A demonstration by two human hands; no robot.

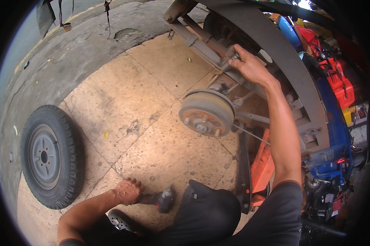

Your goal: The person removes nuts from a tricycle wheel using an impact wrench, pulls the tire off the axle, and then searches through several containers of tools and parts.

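Observation:
My right hand point(248, 64) reaches up and curls round a grey metal bar point(207, 48) of the vehicle's undercarriage. Below it sits a worn, rusty brake drum point(205, 117) with bare wheel studs and no wheel on it. Low on the left, my left hand point(129, 191) is closed at the handle end of a black and dark red cordless impact wrench point(165, 199). Its palm side is hidden from view. The impact wrench lies close to the floor beside my knee. A wheel with a grey rim and black tyre point(45, 157) lies at the far left.
An orange jack point(262, 166) stands under the vehicle on the right. The curved grey fender point(291, 61) overhangs my right arm. Tan floor tiles point(111, 110) meet rough concrete point(82, 53) at the back left. Red, blue and yellow items point(338, 82) crowd the right edge.

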